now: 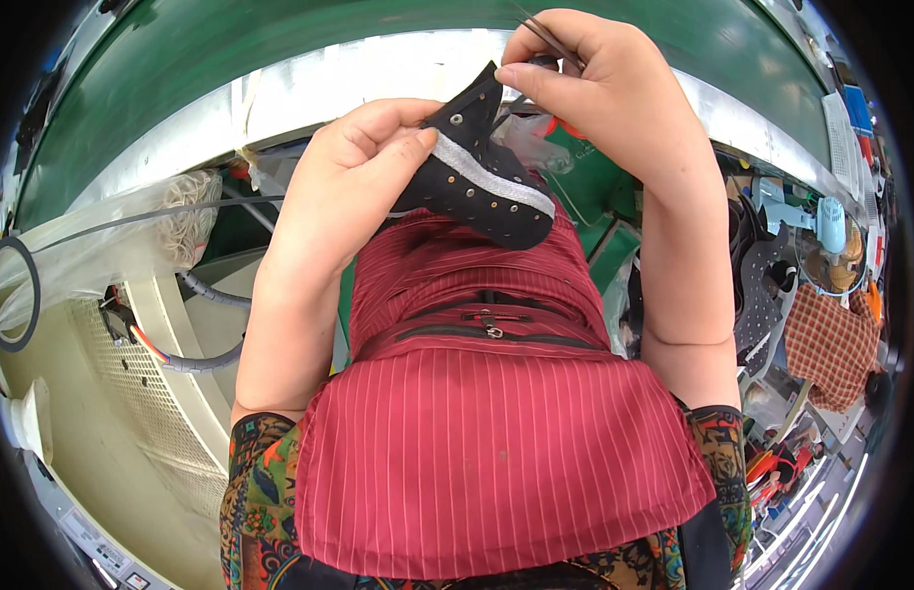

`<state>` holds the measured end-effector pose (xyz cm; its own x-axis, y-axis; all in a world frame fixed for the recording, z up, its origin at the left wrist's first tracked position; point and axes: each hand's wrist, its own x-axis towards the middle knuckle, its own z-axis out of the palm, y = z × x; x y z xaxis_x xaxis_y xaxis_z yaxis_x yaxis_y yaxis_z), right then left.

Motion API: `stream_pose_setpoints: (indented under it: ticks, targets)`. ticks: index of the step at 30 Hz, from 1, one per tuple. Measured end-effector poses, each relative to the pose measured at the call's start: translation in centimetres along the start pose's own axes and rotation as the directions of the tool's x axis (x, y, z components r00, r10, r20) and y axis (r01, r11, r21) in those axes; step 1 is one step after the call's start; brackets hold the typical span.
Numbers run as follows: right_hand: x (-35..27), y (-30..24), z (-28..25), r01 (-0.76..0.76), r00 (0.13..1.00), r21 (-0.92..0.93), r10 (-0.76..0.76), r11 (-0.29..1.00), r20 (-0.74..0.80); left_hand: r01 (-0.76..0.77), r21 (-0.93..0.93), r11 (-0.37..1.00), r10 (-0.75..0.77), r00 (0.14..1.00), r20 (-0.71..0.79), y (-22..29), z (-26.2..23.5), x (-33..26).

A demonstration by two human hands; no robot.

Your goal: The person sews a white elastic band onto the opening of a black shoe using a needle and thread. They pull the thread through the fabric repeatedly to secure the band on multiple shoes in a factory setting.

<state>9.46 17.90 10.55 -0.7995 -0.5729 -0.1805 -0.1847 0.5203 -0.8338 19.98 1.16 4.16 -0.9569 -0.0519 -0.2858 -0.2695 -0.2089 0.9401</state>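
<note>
A green tabletop spreads across the top of the frame, bordered on its near side by a wide, pale metal edge that catches the light and bends with the lens. Just below that edge, at the upper middle of the frame, is a black piece of material with a silver stripe and rows of small metal eyelets, held up off the table.

The left hand is closed on the piece, thumb in front at the upper end of the stripe. The right hand, near the top of the frame, pinches the pointed upper tip between thumb and finger; a slim dark tool is also tucked in its grasp.

A red striped apron fills the middle and lower frame, with patterned sleeves on either side. At the left are a clear plastic bag, a black ring and a cream panel with a perforated grille, a grey ribbed hose running beside it. The right side is crowded: dark perforated pieces, a light blue fan and, below it, a brown checked cloth.
</note>
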Motion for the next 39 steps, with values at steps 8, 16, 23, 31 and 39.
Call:
stream_pose_setpoints:
  ticks: [8,16,23,31,39]
  targets:
    - [0.4,-0.4,-0.7,-0.113,0.989,0.073,0.105,0.991,0.108,-0.021,0.023,1.0,0.021,1.0,-0.009,0.0,0.1,-0.4]
    - [0.9,1.0,-0.3,-0.108,0.989,0.195,0.085,0.975,0.123,-0.097,-0.009,0.995,0.098,0.994,0.05,-0.4,-0.3,-0.4]
    - [0.6,0.7,-0.2,-0.029,0.965,0.012,0.025,1.0,0.262,-0.105,-0.025,0.994,0.107,0.985,0.137,-0.9,-0.3,-0.3]
    - [0.1,-0.1,0.3,-0.06,0.952,0.044,0.044,0.997,0.303,-0.27,0.503,0.821,0.28,0.958,0.058,-0.4,-0.1,-0.4]
    - [-0.8,0.2,0.5,0.032,0.936,0.116,-0.071,0.993,0.345,-0.302,0.419,0.856,0.258,0.953,0.159,0.0,0.4,-0.5]
